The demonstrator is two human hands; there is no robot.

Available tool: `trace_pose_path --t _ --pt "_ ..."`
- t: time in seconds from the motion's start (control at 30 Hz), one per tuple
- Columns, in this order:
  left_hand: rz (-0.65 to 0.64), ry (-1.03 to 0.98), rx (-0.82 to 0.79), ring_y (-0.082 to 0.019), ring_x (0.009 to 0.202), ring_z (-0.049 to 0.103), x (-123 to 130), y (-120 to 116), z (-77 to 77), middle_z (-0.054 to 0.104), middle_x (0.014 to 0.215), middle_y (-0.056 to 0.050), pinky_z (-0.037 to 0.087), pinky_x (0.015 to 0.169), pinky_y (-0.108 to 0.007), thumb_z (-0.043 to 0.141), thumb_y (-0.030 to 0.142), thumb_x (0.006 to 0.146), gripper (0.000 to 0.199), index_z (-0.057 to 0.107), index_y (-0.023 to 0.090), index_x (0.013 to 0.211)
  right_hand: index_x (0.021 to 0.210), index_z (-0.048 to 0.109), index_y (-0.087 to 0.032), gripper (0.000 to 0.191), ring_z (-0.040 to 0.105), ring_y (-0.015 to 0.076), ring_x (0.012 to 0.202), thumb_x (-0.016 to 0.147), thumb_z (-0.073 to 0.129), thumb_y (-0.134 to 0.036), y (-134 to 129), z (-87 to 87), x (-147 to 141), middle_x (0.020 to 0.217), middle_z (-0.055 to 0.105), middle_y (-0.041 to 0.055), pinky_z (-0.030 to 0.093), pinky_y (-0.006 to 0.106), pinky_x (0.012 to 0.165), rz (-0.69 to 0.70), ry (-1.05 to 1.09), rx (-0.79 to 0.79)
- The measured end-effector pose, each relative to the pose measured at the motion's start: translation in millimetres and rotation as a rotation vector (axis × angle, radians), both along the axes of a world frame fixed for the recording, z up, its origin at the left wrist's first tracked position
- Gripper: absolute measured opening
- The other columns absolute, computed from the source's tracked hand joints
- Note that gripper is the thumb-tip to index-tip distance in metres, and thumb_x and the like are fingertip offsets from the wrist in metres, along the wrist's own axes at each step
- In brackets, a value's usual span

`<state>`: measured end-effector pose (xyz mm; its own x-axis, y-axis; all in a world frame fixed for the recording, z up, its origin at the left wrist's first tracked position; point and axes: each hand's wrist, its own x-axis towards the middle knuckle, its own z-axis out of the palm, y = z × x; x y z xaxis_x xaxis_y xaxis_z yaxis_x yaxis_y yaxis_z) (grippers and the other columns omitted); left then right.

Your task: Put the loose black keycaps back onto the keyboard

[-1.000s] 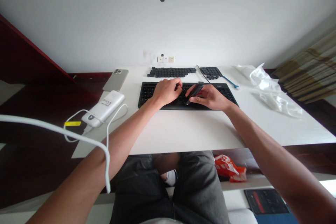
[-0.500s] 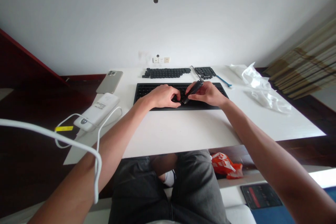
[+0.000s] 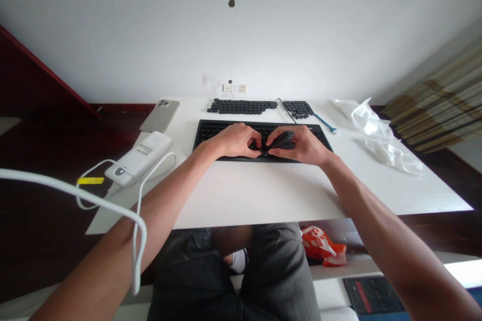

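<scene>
A black keyboard (image 3: 297, 159) lies on the white table, with both of my hands over its middle. My left hand (image 3: 239, 140) is curled, thumb and forefinger brought together close to the keys; whatever is between them is too small to make out. In my right hand (image 3: 305, 144), thumb and fingers grip a black, elongated tool (image 3: 284, 140), its thin end tilted down toward the keys beside my left fingertips. Behind the keyboard, loose black keycaps (image 3: 244, 107) lie in rows, with another block of keycaps (image 3: 297, 108) to their right.
On the left are a phone (image 3: 160, 116), a white power bank (image 3: 139, 158) and a white cable (image 3: 94, 198) crossing in front of my left forearm. A thin blue tool (image 3: 326, 124) and crumpled clear plastic bags (image 3: 371, 120) lie on the right. An orange bag (image 3: 322, 246) sits below the table.
The black tool in my right hand has tipped lower and turned, showing a broader side. My left hand stays at nearly the same spot on the keyboard. The view has shifted slightly.
</scene>
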<state>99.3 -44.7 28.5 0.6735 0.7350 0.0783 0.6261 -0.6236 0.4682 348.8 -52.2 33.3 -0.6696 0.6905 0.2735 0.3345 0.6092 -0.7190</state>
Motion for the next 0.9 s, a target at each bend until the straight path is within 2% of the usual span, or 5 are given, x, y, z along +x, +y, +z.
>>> trace_pose_path --t 0.13,0.43,0.9 --pt "-0.012 0.003 -0.046 -0.015 0.064 0.062 -0.4 -0.5 3.0 0.070 0.072 0.004 0.036 0.061 -0.027 0.074 0.031 0.079 0.017 0.080 0.027 0.094 0.102 0.079 -0.023 0.022 0.074 0.0251 0.092 0.090 0.079 -0.041 -1.7 1.8 0.8 0.104 0.080 0.0080 0.061 0.039 0.086 0.032 -0.057 0.137" --pt "0.004 0.047 -0.026 -0.017 0.067 0.065 1.0 -4.1 8.2 0.073 0.076 0.002 0.035 0.060 -0.029 0.074 0.031 0.077 0.013 0.078 0.027 0.090 0.104 0.078 -0.023 0.015 0.075 0.0242 0.091 0.092 0.077 -0.033 -6.3 1.4 -4.5 0.104 0.079 0.0069 0.062 0.038 0.085 0.088 -0.086 0.171" --pt "0.016 0.022 -0.049 -0.018 0.067 0.066 1.7 -3.9 3.4 0.073 0.074 0.003 0.037 0.060 -0.029 0.075 0.031 0.076 0.014 0.077 0.028 0.089 0.108 0.077 -0.028 0.014 0.075 0.0255 0.095 0.097 0.070 -0.026 -13.0 -6.8 -9.6 0.108 0.077 0.0088 0.064 0.040 0.082 0.130 -0.085 0.348"
